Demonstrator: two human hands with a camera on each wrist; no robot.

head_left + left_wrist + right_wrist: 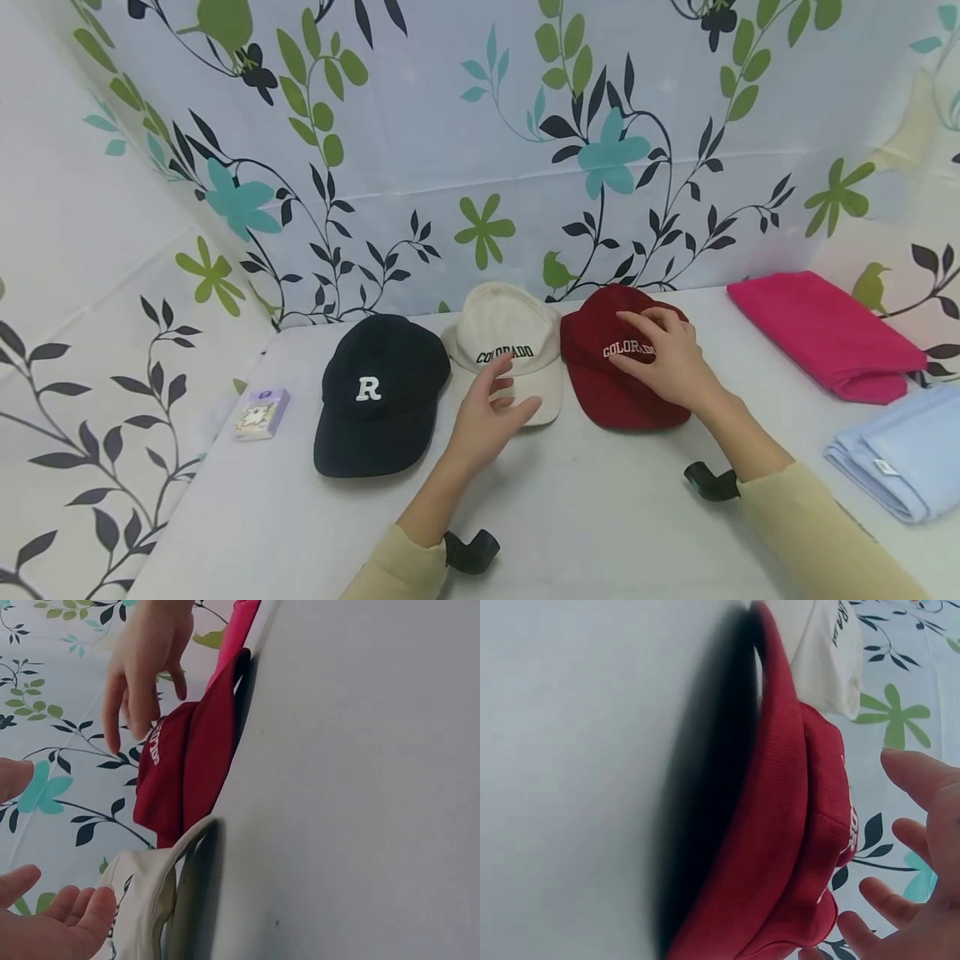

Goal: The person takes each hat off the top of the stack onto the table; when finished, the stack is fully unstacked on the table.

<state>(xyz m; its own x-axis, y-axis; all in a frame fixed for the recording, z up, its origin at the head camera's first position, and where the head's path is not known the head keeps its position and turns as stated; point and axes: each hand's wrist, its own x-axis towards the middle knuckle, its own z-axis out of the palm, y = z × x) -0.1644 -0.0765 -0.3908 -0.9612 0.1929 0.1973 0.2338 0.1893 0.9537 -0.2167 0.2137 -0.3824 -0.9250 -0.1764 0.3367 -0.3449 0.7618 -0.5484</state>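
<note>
Three baseball caps lie in a row. The dark navy cap [382, 375] with a white R is leftmost. Beside it sits a cream cap [495, 325] lettered COLORADO, its brim partly hidden behind my left hand [483, 421]. That hand is raised, fingers loosely bent and holding nothing. A dark red cap [600, 383], also lettered COLORADO, touches the cream one on its right. Over the red cap hovers my right hand [667, 354], thumb and fingers spread apart. In the right wrist view a gap shows between these fingers [889, 900] and the red cap [776, 817].
A small purple-and-white box [262, 414] lies left of the navy cap. Folded pink cloth [821, 333] and folded light blue cloth [903, 450] lie at the right. A patterned curtain [420, 150] hangs behind the white table [585, 525].
</note>
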